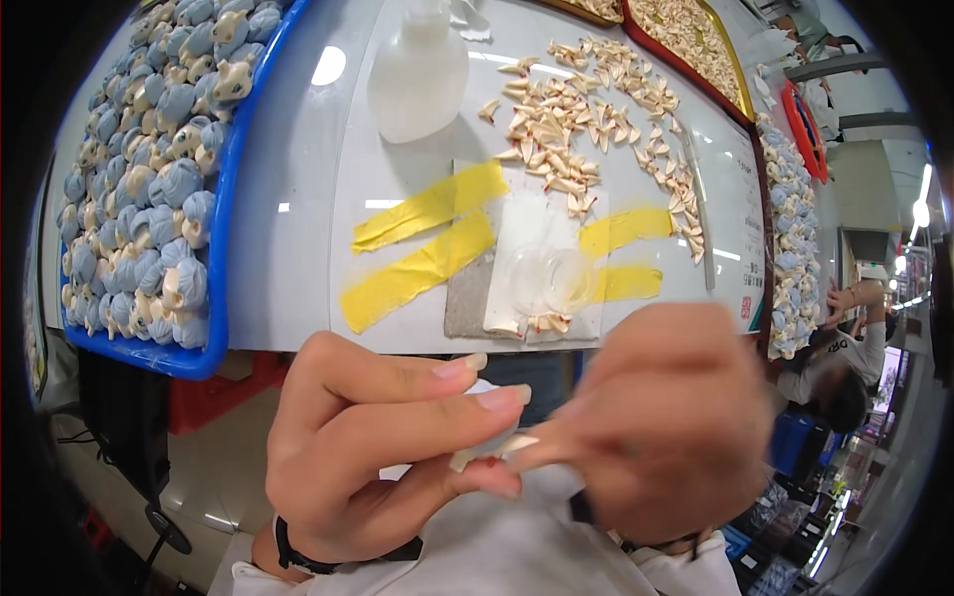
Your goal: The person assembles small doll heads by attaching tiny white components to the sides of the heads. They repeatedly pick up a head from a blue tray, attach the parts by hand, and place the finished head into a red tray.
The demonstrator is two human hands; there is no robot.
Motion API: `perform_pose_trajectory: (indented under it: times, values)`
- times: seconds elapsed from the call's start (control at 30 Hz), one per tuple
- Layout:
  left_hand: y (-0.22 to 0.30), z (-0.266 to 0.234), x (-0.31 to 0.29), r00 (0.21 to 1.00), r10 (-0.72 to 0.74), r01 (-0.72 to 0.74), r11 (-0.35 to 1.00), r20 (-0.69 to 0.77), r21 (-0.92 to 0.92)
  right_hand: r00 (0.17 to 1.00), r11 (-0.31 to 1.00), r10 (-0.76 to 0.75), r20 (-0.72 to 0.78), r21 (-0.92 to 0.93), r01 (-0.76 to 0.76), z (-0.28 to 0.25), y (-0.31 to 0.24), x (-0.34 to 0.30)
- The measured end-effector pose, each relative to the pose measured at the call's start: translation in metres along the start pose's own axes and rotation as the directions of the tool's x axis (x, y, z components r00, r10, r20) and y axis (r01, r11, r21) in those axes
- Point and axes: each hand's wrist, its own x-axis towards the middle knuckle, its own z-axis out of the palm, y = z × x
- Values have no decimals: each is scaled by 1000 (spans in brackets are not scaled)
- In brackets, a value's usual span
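In front of my body, just off the table's near edge, my left hand [368, 437] is closed, pinching a small grey-blue and cream figurine [472, 455] that its fingers mostly hide. Against it, my right hand [676, 427], smeared by motion, presses a small cream pointed piece [521, 444] between its fingertips. On the table above my hands, two round clear dishes [562, 283] rest on a white pad. A few cream pieces with red tips [550, 322] lie by the dishes. Farther back spreads a heap of similar cream pointed pieces [547, 124].
A blue tray [224, 248] full of grey-blue and cream figurine heads stands left. Yellow tape strips [422, 268] hold the pad. A translucent bottle [419, 79] stands behind. More trays [740, 74] and figurines [792, 248] line the right; a co-worker [845, 358] sits beyond.
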Motion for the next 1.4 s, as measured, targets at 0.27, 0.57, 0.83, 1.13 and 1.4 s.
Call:
perform_pose_trajectory:
  times: [0.27, 0.57, 0.83, 1.13, 1.4]
  values:
    - [-4, -1, -2, 962, -231, 194, 953, -147, -232, 956, 958, 165, 241, -271, -97, -40, 91, 71]
    - [-4, -2, -4, 958, -262, 220, 935, -120, -280, 917, 923, 93, 387, -378, 66, -23, 108, 85]
    - [-9, -5, -4, 965, -253, 202, 892, -76, -405, 973, 940, 205, 108, -300, -164, -46, 99, 73]
    - [-10, -12, -12, 956, -287, 226, 857, -64, -464, 879, 893, 445, -175, 6, -451, -68, 73, 35]
    - [-2, 4, -4, 899, -421, 226, 682, -120, -696, 862, 876, 476, -173, 180, -448, -66, 50, -28]
